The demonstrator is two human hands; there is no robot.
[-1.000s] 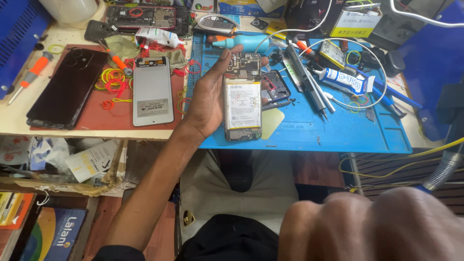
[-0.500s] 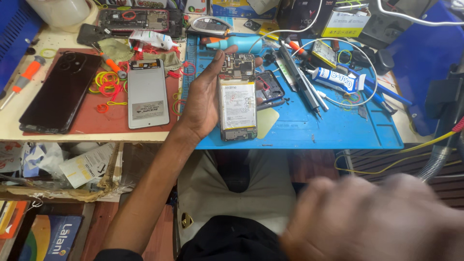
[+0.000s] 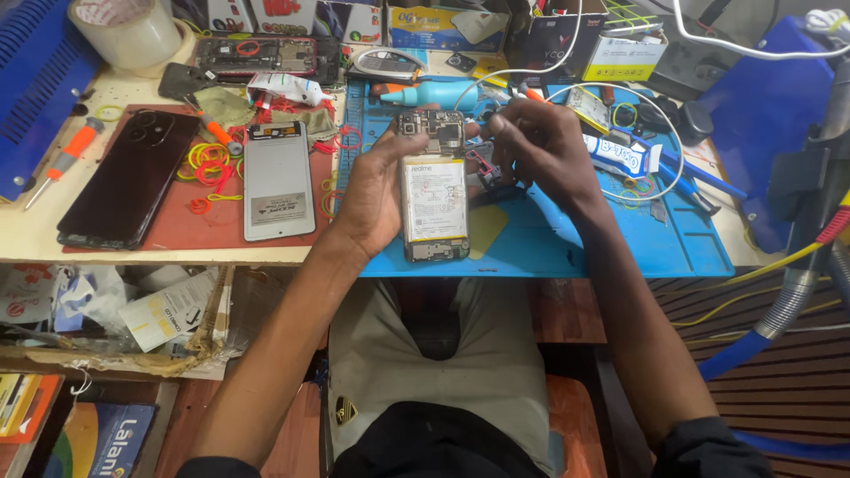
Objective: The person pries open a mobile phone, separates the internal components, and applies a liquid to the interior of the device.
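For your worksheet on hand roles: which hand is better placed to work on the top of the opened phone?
The right hand: its fingertips sit beside the opened phone at its top, while the left hand grips the phone.

We see a cream workbench (image 3: 35, 239) with a blue mat (image 3: 620, 248) at two o'clock, a red mat (image 3: 159, 239) at ten o'clock, and ribbed dark flooring (image 3: 779, 372) at four o'clock.

The left hand (image 3: 372, 190) grips an opened smartphone with exposed white battery and circuit board (image 3: 434, 190) from its left side, over a blue rubber work mat (image 3: 620, 243) on the surface. The right hand (image 3: 540, 150) curls beside the phone's upper right edge. A black phone back cover (image 3: 128, 177) and grey display panel (image 3: 278, 181) lie on a red mat (image 3: 221, 226).
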